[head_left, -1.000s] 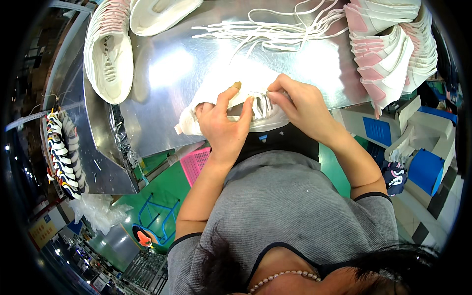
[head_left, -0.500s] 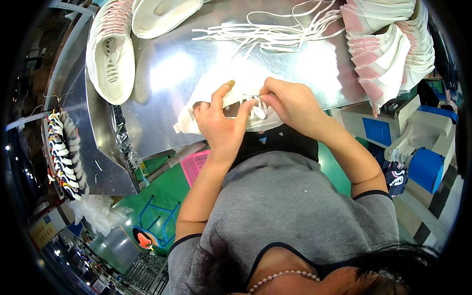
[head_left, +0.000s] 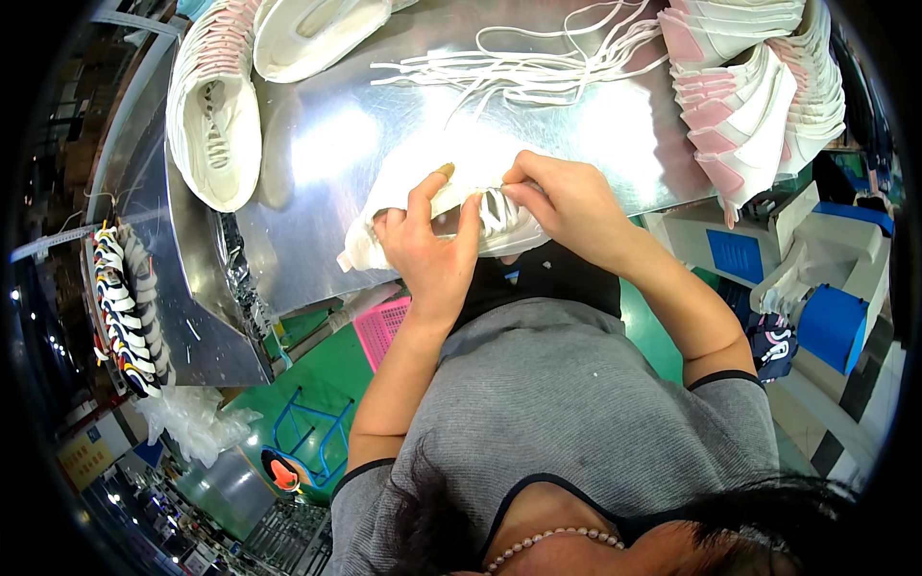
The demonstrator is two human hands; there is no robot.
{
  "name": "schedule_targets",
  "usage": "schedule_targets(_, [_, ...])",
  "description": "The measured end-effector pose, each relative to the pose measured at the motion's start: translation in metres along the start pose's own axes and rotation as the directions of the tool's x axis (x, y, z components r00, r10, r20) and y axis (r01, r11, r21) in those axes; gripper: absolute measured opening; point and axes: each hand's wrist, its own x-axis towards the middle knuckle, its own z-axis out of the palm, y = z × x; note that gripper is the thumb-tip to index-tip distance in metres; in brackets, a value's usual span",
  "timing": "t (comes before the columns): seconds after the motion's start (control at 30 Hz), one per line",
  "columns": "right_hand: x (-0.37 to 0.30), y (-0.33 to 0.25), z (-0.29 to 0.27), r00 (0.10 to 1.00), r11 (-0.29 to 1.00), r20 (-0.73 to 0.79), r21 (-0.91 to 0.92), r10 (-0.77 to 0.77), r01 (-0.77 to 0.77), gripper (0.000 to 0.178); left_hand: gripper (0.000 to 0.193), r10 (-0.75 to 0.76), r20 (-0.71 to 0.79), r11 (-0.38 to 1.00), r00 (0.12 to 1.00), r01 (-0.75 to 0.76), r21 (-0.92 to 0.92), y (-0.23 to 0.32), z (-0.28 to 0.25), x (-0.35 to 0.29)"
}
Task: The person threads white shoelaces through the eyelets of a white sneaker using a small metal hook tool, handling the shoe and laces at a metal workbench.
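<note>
A white shoe upper (head_left: 521,238) lies across the near edge of the metal table, its opening toward my left. My left hand (head_left: 432,245) grips it at the opening, with the thumb by the eyelet edge and the index finger raised along the far side. At the eyelet rows, my right hand (head_left: 573,204) pinches thumb and forefinger together on the end of a white shoelace (head_left: 497,213). The lace crosses the gap in several rows. What exactly sits between the right fingertips is mostly hidden.
Loose white laces (head_left: 538,72) lie spread at the back of the metal table (head_left: 317,226). Nested white-and-pink uppers (head_left: 216,144) stand at the left, more stacked uppers (head_left: 735,120) at the right. A pink basket (head_left: 381,331) is below the table edge; a blue-and-grey machine (head_left: 831,326) stands right.
The loose lace loop by my right fingers has been drawn flatter into rows across the eyelets. Both hands have stayed nearly in place, the right fingertips shifting slightly left.
</note>
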Motion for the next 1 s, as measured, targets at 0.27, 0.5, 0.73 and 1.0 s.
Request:
schedule_targets(0.27, [0.027, 0.005, 0.033, 0.973, 0.937, 0.109, -0.267, -0.201, 0.223, 0.014, 0.035, -0.149, 0.126, 0.959, 0.981, 0.175, -0.223, 0.002, -0.003, -0.004])
schedule_targets(0.5, [0.007, 0.004, -0.025, 0.993, 0.992, 0.107, -0.122, 0.047, -0.034, 0.016, 0.043, -0.289, 0.257, 0.846, 0.922, 0.372, -0.382, -0.007, -0.008, 0.009])
schedule_targets(0.73, [0.004, 0.027, 0.035, 0.918, 0.88, -0.331, 0.474, 0.217, -0.038, 0.015, 0.042, -0.392, 0.545, 0.484, 0.741, 0.67, -0.563, 0.0, -0.007, 0.028])
schedule_targets(1.0, [-0.004, 0.022, 0.022, 0.846, 0.886, -0.266, -0.17, -0.462, 0.431, 0.041, 0.044, -0.387, 0.63, 0.467, 0.674, 0.732, -0.496, -0.003, -0.018, 0.039])
